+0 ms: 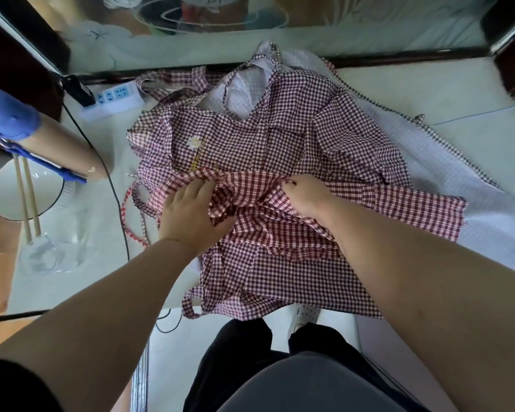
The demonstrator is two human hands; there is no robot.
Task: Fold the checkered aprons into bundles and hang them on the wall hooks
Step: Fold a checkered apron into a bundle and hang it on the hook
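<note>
Aprons [295,138] maroon-white gingham, one with white daisy [194,141]; red-white strap [125,215]; white table [458,84]; blue-white power strip [113,98]; black trousers [238,352].

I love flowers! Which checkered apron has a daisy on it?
The dark purple-checked cloth apron, lying farther back; the brighter red-checked cloth apron in front shows no flower.

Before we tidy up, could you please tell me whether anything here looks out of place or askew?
Yes. The checkered aprons lie in a rumpled heap, and the nearest one's hem and strap loop hang over the front edge of the table. At the back, loose straps lie right beside the power strip.
</note>
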